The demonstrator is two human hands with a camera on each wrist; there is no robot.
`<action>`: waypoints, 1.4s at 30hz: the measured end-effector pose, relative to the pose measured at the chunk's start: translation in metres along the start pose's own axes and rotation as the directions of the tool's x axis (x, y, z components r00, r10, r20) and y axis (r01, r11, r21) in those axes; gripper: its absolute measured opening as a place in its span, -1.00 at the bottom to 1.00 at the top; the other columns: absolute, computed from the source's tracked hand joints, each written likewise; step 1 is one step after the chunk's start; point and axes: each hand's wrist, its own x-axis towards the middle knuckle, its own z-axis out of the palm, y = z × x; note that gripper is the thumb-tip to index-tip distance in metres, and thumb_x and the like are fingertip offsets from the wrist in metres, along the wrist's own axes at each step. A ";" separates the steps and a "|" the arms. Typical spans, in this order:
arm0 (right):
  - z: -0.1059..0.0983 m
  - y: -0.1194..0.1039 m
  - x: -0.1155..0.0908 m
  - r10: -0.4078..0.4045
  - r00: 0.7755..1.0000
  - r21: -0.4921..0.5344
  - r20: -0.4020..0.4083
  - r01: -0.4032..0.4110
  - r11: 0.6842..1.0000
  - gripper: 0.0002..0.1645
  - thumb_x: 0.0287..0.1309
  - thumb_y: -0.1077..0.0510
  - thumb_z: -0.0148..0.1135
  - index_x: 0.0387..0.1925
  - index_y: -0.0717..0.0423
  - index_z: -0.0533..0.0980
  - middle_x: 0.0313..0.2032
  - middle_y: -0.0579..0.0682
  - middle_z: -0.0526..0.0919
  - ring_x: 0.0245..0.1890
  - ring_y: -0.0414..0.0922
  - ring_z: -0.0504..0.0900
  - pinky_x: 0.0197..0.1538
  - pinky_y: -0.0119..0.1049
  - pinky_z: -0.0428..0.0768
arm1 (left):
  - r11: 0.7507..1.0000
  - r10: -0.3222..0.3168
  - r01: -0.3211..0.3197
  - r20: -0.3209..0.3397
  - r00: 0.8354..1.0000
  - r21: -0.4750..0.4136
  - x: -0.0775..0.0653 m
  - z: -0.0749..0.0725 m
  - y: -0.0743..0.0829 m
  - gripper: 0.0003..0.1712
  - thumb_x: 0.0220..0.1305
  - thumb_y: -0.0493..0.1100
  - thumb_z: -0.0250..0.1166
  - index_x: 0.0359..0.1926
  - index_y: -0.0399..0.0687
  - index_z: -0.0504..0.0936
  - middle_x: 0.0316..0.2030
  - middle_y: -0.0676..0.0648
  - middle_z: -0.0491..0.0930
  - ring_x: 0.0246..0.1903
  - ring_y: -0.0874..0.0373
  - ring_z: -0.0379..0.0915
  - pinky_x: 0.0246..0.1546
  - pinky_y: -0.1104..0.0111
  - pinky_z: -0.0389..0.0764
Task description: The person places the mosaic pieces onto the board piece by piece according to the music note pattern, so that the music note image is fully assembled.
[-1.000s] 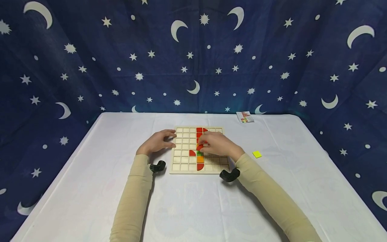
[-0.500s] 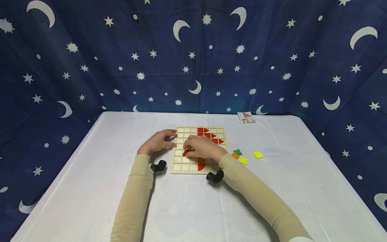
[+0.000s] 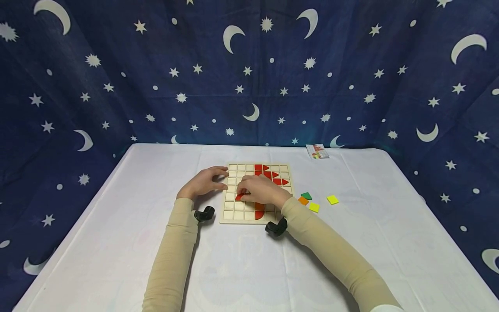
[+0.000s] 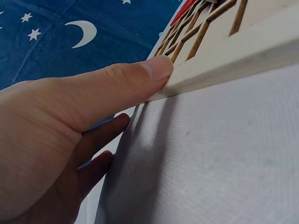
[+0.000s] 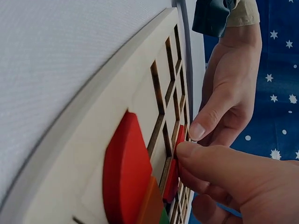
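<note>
A wooden grid board (image 3: 234,216) lies on the table with coloured tiles set in its cells. My right hand (image 3: 259,189) is over its middle-left part, pinching a red tile (image 3: 238,197) between thumb and fingers at a cell. In the right wrist view, another red tile (image 5: 171,182) sits beside the pinched one. My left hand (image 3: 203,181) rests at the board's left edge. Its thumb (image 4: 133,81) touches the frame, and the fingers are loosely bent. Red tiles (image 3: 268,174) fill cells at the upper right, and a rounded red tile (image 3: 259,215) lies low. My right hand hides several middle cells.
Right of the board lie a green tile (image 3: 306,196), an orange tile (image 3: 303,201), a yellow tile (image 3: 314,208) and another yellow tile (image 3: 332,199). A pattern card (image 3: 317,151) lies at the back right. A star-and-moon curtain (image 3: 249,78) stands behind the table.
My right hand has moved left across the board with the red tile, then stayed nearly still. Red tiles and loose tiles at the right have come into view. My left hand has hardly moved.
</note>
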 end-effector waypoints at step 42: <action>-0.032 0.100 -0.130 0.460 0.860 0.332 -0.221 -0.377 0.864 -0.62 0.28 0.09 0.25 0.04 0.21 0.59 -0.08 0.10 0.65 -0.19 -0.01 0.49 -0.14 -0.17 0.50 | 0.999 -0.031 0.031 0.002 1.000 -0.024 -0.002 0.001 0.003 -0.41 0.20 -0.09 0.42 0.21 -0.23 0.54 0.38 -0.19 0.29 0.42 -0.12 0.08 0.43 0.07 0.12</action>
